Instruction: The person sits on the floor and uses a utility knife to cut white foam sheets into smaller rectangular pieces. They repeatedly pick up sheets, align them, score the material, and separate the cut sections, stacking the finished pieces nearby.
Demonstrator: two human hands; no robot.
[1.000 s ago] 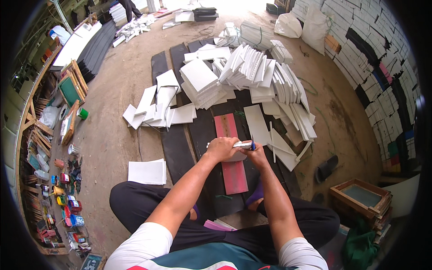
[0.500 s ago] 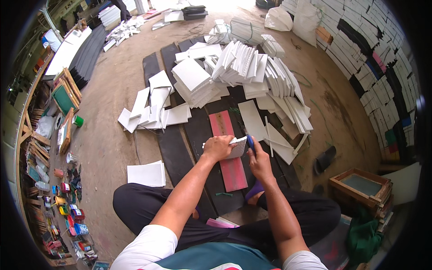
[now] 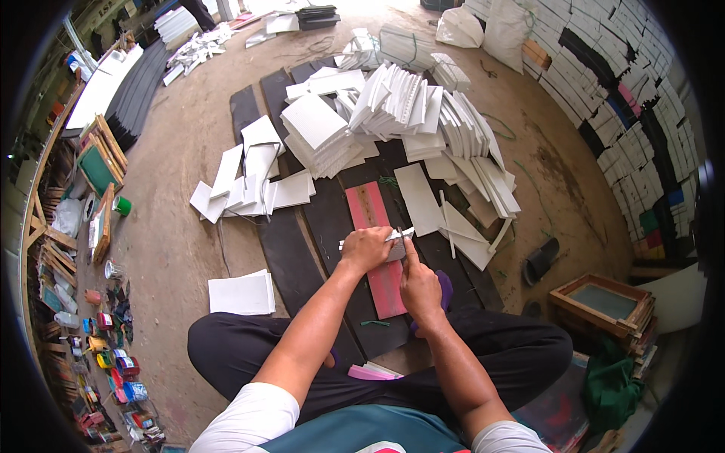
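My left hand is closed on a small stack of white foam sheets, held on edge over a pink board. In my right hand is a knife, its handle hidden by the fingers. The knife's blade lies across the upper right part of the held sheets, and the index finger is stretched along it. Beneath the pink board are dark planks. Just beyond my right hand lies a flat white sheet.
Large piles of white sheets spread across the planks ahead. A short white stack sits by my left knee. To the right are a dark slipper and wooden frames. Paint pots line the left side.
My right hand has moved slightly left and inward, bringing the knife from beside the held sheets onto them. My left hand keeps its grip. The view has shifted a little.
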